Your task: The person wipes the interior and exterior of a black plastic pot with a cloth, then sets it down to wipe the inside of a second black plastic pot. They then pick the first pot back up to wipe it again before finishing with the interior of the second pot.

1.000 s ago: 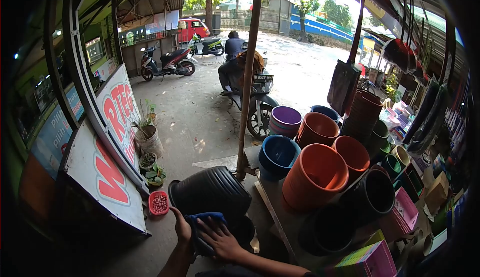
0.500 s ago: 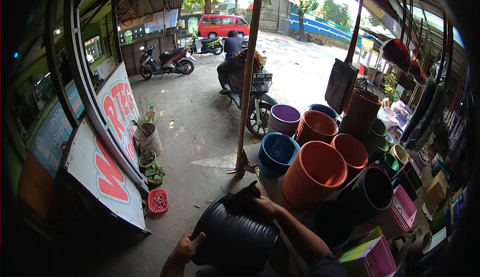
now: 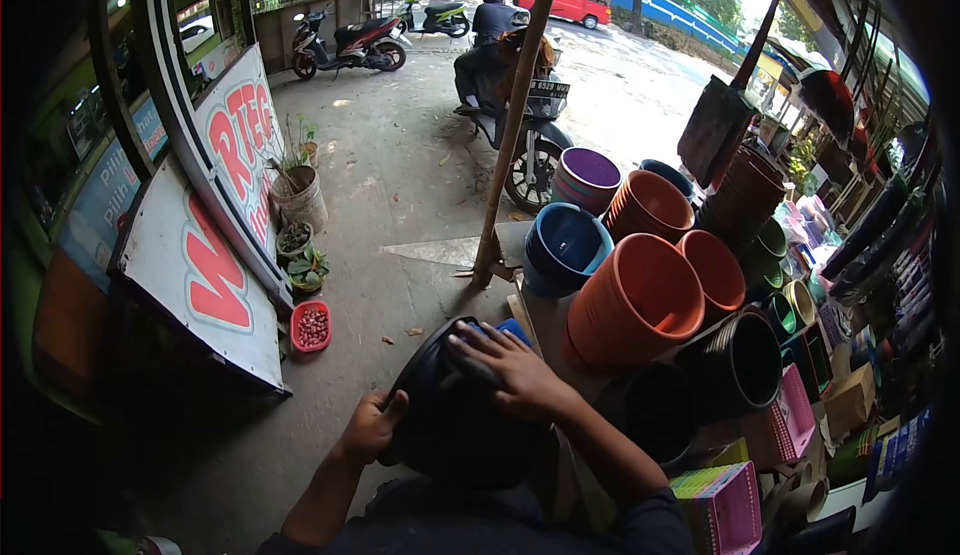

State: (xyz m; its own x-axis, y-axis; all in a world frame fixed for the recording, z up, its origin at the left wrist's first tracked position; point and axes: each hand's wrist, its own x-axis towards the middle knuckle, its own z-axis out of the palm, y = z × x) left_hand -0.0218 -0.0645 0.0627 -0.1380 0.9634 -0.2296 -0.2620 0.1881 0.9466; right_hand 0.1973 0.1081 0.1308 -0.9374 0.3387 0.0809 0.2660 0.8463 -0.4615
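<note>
Low in the frame's centre, the left hand (image 3: 368,427) clamps the rim of a black plastic pot (image 3: 450,415), steadying it, while the right hand (image 3: 510,370) presses what looks like a blue cloth (image 3: 500,330) against its wall, beside stacked terracotta-coloured pots (image 3: 630,305).

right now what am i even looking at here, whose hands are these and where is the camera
The camera sits on a person's head, looking forward and down, so the two bare hands at the bottom are the wearer's own. The left hand steadies a black ribbed pot by its side. The right hand presses a blue cloth on top of it. To the right, stacks of orange pots, blue pots and other black pots lie on their sides on a stall. Ahead, a person sits on a motorbike.
</note>
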